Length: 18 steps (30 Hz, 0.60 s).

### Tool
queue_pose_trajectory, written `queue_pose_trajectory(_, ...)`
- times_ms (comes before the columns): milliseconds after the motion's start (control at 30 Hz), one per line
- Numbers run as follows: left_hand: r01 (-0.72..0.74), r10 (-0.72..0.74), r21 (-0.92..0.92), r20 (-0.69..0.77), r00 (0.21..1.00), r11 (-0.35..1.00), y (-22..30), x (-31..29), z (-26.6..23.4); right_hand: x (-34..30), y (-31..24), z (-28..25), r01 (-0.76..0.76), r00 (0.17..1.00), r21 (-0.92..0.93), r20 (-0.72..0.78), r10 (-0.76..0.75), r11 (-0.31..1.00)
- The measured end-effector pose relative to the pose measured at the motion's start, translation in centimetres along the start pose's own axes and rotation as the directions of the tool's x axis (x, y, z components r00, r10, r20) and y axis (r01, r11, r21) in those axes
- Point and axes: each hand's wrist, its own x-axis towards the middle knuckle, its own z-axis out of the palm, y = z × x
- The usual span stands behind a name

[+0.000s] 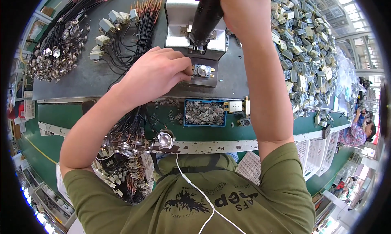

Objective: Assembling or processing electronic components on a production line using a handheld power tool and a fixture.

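My right hand (240,5) is at the top edge, its fingers wrapped round a thick black tool handle (206,16); part of the hand is cut off. The handle slants down to a metal-and-white bench fixture (181,14). My left hand (161,69) is closed in a pinch at the left side of a small grey thermostat-like part (202,71). This part has a round metal shaft and brass terminals and sits on a dark metal block (203,82). What the left fingertips pinch is hidden. Black wires (122,56) run beneath that hand.
Bundles of black leads with metal cups (55,56) lie at left. A large heap of grey parts (303,46) covers the right side. In front stands a blue tray (205,125) of small metal pieces. More wired cups (165,139) hang over the table's near edge.
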Motion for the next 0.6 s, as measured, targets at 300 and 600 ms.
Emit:
queue_pose_trajectory(300,0.068,-0.069,0.061,0.017,0.997,0.996,-0.5,0.2,1.3,-2.4,-0.6,1.6,0.115,0.983,0.003,-0.147,-0.114,0.993)
queue_pose_trajectory(600,0.0,0.007,0.084,-0.088,0.996,0.996,-0.7,0.3,3.7,-2.8,-1.0,1.3,0.126,0.948,-0.129,-0.276,-0.158,0.984)
